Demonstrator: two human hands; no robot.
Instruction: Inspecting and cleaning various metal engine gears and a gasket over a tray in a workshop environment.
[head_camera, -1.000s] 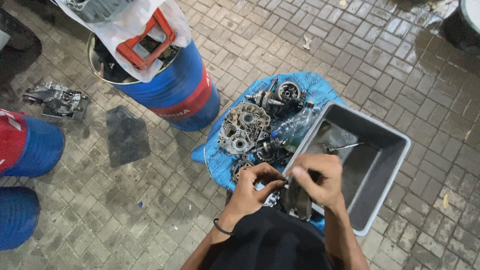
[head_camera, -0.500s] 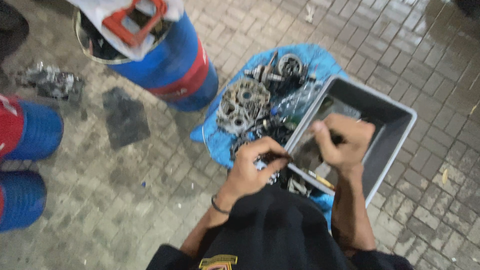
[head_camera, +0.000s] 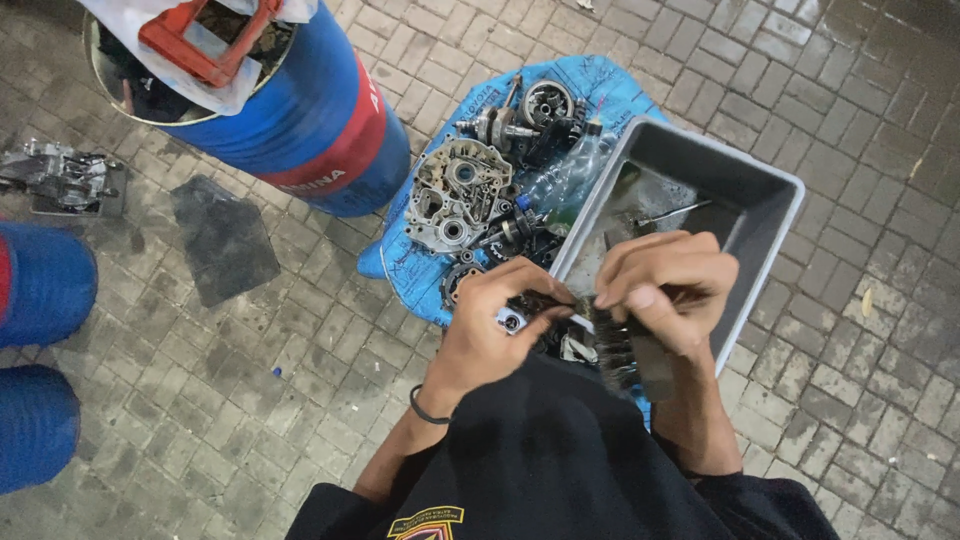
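A: From the head camera, what are the hands doing?

B: The left hand (head_camera: 497, 325) is closed around a small dark metal part (head_camera: 520, 316), a shiny round end poking out by the thumb. The right hand (head_camera: 668, 290) is curled shut on a dark brush (head_camera: 640, 350), meeting the part just over the near left corner of the grey tub (head_camera: 770, 215).

A: How would that part handle?

B: I'd judge it stiff, heavy for its size and probably greasy, so slippery. Best pinched across its body, as the left hand does, not by the smooth end.

A: What lies around?

B: On the blue sheet (head_camera: 415, 275) sit a pale engine cover (head_camera: 455, 195), a gear shaft (head_camera: 520, 115) near the sheet's far edge, and a clear bottle (head_camera: 570, 175) against the tub's left wall. A blue drum (head_camera: 320, 120) stands just left of the sheet on the brick paving (head_camera: 280, 380).
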